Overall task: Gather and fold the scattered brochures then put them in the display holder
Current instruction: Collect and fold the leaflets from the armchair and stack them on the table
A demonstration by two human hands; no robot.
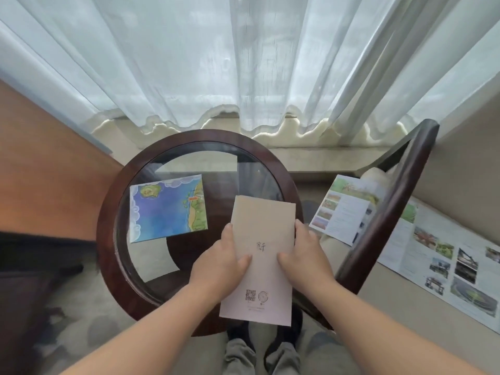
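1. The left hand (pixel 221 262) and the right hand (pixel 305 255) both hold a pale beige folded paper brochure (pixel 263 231), one on each long edge.
2. Each thumb presses on the brochure's front face near its middle. The fingers wrap round the edges towards the back, where most of them are hidden.
3. The beige brochure is held above the near right part of a round dark wooden table with a glass top (pixel 108 212). It is tilted slightly, with its far end over the glass and its near end past the table rim, above the person's knees.
4. The front of the brochure shows a small dark character mark between the thumbs, and a square code beside a round seal near its lower end.
5. A folded blue map brochure with green coastlines (pixel 167 209) lies flat on the left half of the glass, well apart from the hands.
6. To the right of the table stands a chair with a curved dark wooden arm (pixel 387 209).
7. A partly folded white photo brochure (pixel 338 212) lies on the chair's pale seat, just beyond the arm as seen from the table.
8. A long white unfolded brochure with building and landscape photos (pixel 446 255) is spread out further right.
9. White sheer curtains (pixel 216 63) hang behind the table.
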